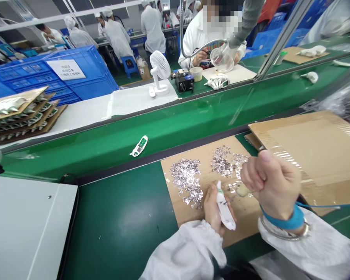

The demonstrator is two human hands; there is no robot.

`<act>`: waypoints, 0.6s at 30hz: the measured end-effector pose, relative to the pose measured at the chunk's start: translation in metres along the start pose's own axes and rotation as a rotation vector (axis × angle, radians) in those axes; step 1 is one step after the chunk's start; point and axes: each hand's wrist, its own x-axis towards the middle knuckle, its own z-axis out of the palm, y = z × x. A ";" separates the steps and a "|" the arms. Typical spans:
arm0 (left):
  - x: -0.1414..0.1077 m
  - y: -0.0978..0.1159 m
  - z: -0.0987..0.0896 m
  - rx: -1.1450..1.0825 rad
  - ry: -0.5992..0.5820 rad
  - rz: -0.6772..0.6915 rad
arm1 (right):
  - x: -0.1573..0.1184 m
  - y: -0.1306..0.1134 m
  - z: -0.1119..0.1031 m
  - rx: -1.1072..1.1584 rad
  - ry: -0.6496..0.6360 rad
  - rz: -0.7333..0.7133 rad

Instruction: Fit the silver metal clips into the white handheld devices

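My left hand (212,208) is closed around a white plastic housing (225,212), long and narrow, with small metal pieces (222,203) on its upward face. To the right, my right hand (272,181) is raised in a fist with a blue wrist strap (290,219) below it. What the fist holds is hidden; a small dark tip shows just above it. A blurred beige oval (243,190) lies beneath the fingers. Beside both hands, small shiny metal pieces lie in a left pile (186,179) and a right pile (223,161) on a cardboard sheet (173,210).
Cardboard (317,151) lies at the right, a grey-white box (26,225) at the left. An open white device half (140,146) rests on the green conveyor belt (111,136). Beyond stand a fan (160,72), blue crates (84,66) and a seated co-worker (192,35).
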 end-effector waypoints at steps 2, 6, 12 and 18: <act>0.000 0.001 0.000 -0.013 -0.017 -0.012 | 0.002 -0.004 0.000 0.044 0.016 0.032; 0.001 0.000 0.000 -0.004 -0.029 0.002 | 0.003 -0.009 0.003 0.096 0.021 0.018; 0.002 -0.002 0.000 -0.003 -0.023 0.000 | 0.000 -0.006 0.007 0.066 0.010 0.023; 0.000 -0.001 -0.001 -0.017 -0.043 0.005 | -0.004 -0.009 0.007 0.042 0.012 0.008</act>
